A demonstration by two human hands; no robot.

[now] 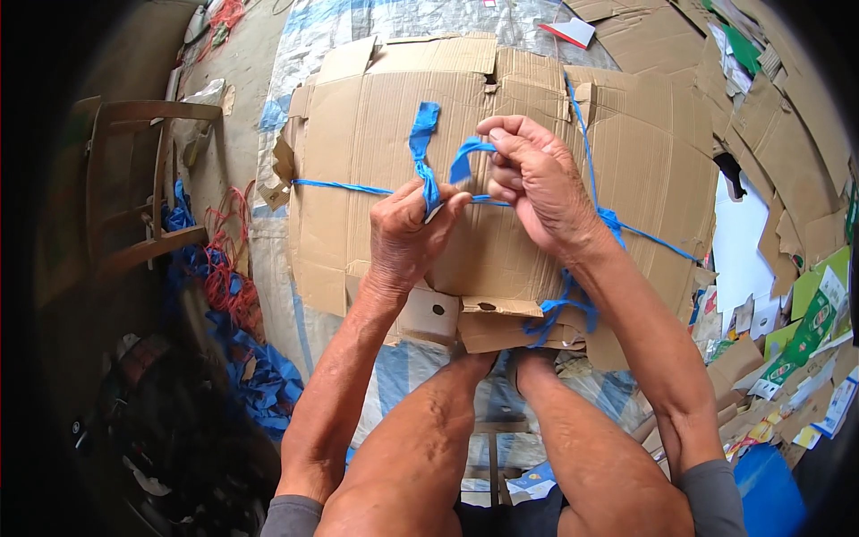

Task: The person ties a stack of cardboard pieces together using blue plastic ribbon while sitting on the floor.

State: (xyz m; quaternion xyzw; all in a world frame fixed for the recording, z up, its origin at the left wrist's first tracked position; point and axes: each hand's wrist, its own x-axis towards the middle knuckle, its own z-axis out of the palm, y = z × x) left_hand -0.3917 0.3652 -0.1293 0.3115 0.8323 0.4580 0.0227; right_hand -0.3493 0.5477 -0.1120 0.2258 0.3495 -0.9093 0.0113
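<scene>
A stack of flattened cardboard point(340, 237) lies before me, with blue strapping strips running across it. My left hand point(407, 228) is closed on a twisted blue strip point(423, 148), near the middle of the stack, and its free end sticks up past my fingers. Between thumb and fingers, my right hand point(537, 174) pinches another blue strip end point(463, 161), which curls over toward the left hand. A tight blue band point(344, 186) crosses the cardboard beneath both hands. On the right, a second band point(583, 134) runs lengthwise and meets a knot point(611, 219).
A wooden stool point(161, 242) stands at the left, beside tangled red string point(234, 282) and a heap of blue strips point(259, 376). Loose cardboard point(778, 134) and printed packaging point(814, 322) pile up along the right. A striped blue-and-white sheet point(313, 27) lies under the stack.
</scene>
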